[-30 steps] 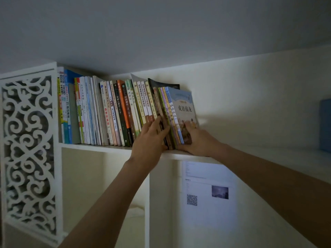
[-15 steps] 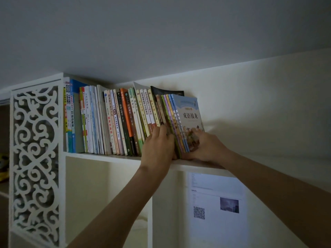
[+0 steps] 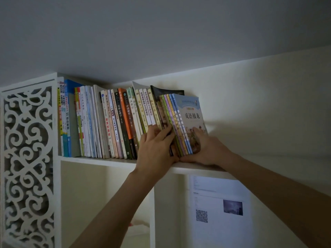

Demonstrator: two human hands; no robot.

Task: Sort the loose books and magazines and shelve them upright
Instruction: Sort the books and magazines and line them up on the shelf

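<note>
A long row of books (image 3: 114, 122) stands upright on the top white shelf (image 3: 100, 161), leaning slightly left at its right end. The last one is a light blue children's book (image 3: 192, 111) with its cover facing right. My left hand (image 3: 155, 149) lies with straight fingers against the spines of the thin books near the row's right end. My right hand (image 3: 206, 149) presses flat on the blue book's cover from the right, its heel near the shelf's front edge. The lower parts of those books are hidden behind both hands.
A white carved lattice panel (image 3: 26, 158) closes the shelf's left end. To the right of the row the shelf (image 3: 268, 158) runs on bare. Below hangs a printed sheet (image 3: 220, 203) with a QR code on the wall. The ceiling sits close above the books.
The view has shifted, so the shelf sits lower and more to the right in frame. Both hands stay on the right end of the row, with my left fingers spread higher on the spines.
</note>
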